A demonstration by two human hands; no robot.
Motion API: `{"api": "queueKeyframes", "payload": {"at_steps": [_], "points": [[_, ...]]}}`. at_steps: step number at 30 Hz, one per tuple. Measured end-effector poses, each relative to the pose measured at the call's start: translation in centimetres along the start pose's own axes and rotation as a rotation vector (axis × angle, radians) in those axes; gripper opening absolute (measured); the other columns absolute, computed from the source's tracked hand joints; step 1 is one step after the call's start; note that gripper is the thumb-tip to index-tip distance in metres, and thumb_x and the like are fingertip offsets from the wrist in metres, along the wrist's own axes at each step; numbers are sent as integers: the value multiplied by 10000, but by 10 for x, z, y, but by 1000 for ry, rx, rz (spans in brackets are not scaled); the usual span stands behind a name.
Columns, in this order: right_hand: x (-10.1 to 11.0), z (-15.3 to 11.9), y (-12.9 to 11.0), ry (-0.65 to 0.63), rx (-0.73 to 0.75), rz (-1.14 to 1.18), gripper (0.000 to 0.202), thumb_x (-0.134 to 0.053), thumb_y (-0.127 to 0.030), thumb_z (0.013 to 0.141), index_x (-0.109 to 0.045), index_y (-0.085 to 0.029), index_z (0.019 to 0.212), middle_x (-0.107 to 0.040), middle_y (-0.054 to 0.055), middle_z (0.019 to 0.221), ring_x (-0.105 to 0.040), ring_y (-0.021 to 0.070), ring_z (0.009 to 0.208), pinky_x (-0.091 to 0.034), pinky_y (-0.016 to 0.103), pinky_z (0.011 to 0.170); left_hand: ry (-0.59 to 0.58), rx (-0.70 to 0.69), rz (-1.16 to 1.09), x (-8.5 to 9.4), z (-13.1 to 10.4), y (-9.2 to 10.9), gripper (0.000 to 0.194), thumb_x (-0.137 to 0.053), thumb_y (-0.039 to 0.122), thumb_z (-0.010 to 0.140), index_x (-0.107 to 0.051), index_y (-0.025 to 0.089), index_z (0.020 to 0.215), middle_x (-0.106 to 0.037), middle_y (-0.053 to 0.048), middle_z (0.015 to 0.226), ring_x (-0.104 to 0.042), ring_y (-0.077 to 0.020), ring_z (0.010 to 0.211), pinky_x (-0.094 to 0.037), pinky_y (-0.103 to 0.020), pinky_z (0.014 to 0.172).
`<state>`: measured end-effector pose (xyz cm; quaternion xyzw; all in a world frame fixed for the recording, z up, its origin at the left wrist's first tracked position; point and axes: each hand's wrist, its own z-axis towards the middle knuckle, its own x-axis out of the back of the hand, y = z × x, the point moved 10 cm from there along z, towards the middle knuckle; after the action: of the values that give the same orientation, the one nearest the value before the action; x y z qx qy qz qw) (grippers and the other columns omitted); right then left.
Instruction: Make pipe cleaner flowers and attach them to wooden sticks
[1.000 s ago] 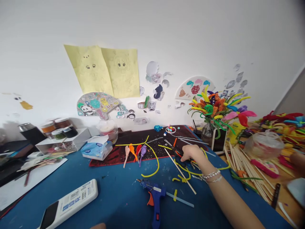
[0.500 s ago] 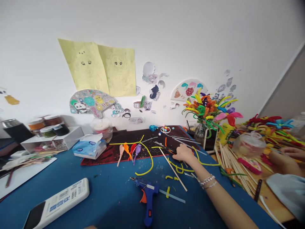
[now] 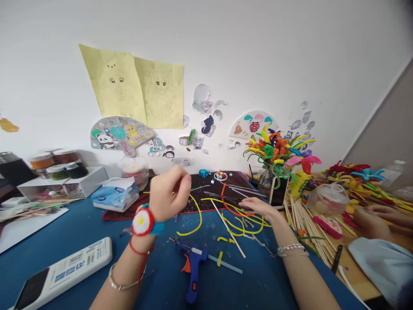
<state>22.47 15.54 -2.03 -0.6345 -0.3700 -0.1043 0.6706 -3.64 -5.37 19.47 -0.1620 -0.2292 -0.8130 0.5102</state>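
Glue gun (image 3: 193, 271) lies at the lower middle of the frame on the blue table (image 3: 258, 282), with a glue stick (image 3: 230, 267) out of its back and a yellow scrap (image 3: 220, 258) across that stick. A white device (image 3: 64, 275) is at the lower left, a tissue pack (image 3: 115, 196) above it, and jars (image 3: 60, 165) on a white box at the left edge. Yellow strips (image 3: 199, 221) curl over the centre, and a skewer (image 3: 229, 230) slants among them. Flowers (image 3: 277, 146) in a vase stand right of centre, beside a loose heap of sticks (image 3: 309, 224); a co-worker's hands (image 3: 371, 219) are at the right edge, well apart.

The left hand (image 3: 169, 196), left of centre, hides part of the dark mat (image 3: 247, 184); its fingers curl inward, slightly blurred, and I cannot tell whether they hold anything. The right hand (image 3: 258, 206), right of centre, has its fingers at the handle end of the scissors (image 3: 222, 196), blades towards the left of the frame; how tightly they close is unclear. An orange strip (image 3: 230, 212) crosses the scissors and bends towards that hand.
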Motion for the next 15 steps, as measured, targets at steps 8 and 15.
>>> {"api": "queueKeyframes", "payload": {"at_steps": [8,15], "points": [[37,16,34,331,-130,-36,517,-324,-495,842,-576,-110,1076,-616,122,1026,-587,216,916,-473,262,685,-927,237,207,-193,-53,-69,381,-408,483,790,-635,186,718,-668,-63,746,-622,-195,732,-427,-256,619],[45,4,30,521,-201,-376,509,-425,-406,817,-489,-87,1209,-453,215,1226,-404,347,1147,-342,400,891,-1122,236,294,-227,-102,-68,393,-592,452,674,-664,102,838,-665,-178,894,-629,-306,821,-480,-344,652]]}}
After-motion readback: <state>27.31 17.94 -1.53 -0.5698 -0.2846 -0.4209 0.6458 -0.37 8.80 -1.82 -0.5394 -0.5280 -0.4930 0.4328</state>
